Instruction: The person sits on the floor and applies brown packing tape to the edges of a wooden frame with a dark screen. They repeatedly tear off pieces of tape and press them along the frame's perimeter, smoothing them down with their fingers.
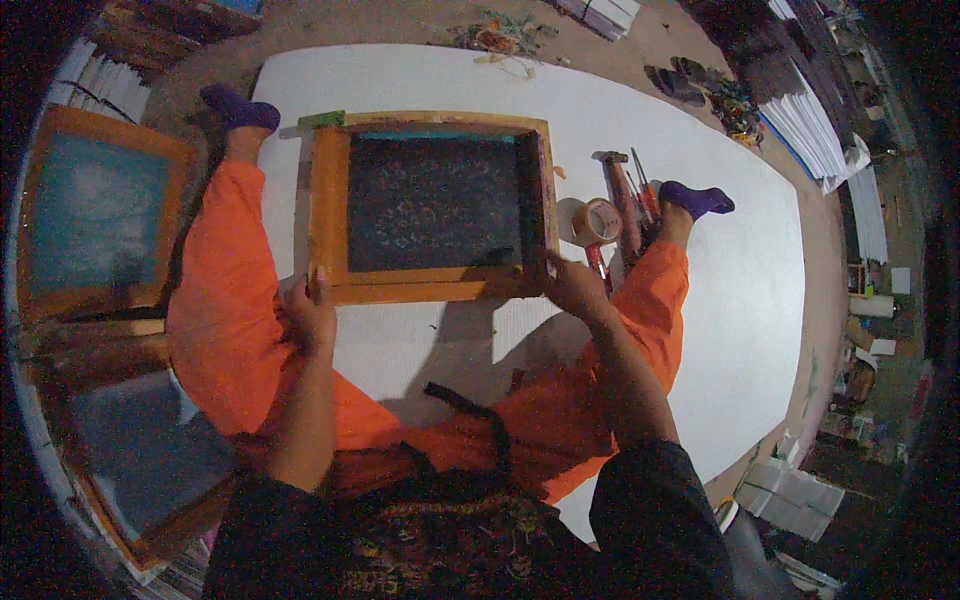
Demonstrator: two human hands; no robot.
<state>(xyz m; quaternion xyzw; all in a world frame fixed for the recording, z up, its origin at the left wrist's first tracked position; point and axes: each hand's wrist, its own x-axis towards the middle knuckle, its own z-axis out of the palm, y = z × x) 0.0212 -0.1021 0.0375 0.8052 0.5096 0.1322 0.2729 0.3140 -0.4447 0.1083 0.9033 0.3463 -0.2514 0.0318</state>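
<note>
A wooden screen-printing frame (328, 215) with dark mesh inside is tilted up between my legs over a white board (740, 330). My left hand (312, 312) grips its near left corner, the thumb up along the wood. At the near right corner my right hand (580, 290) is closed on the same frame. A bit of green tape (322, 119) sticks to the far left corner. To the right of the frame lie a roll of brown tape (597, 221), a hammer (622, 200) and screwdrivers (646, 195). A red-handled tool (597, 262) lies below the tape roll, partly hidden.
My legs in orange trousers (225, 300) spread on both sides. Another screen frame (105, 210) with teal mesh leans at the left, with a further framed screen (150, 450) nearer me. Paper stacks (810, 125), shoes (675, 80) and tangled scraps (500, 38) lie around the board.
</note>
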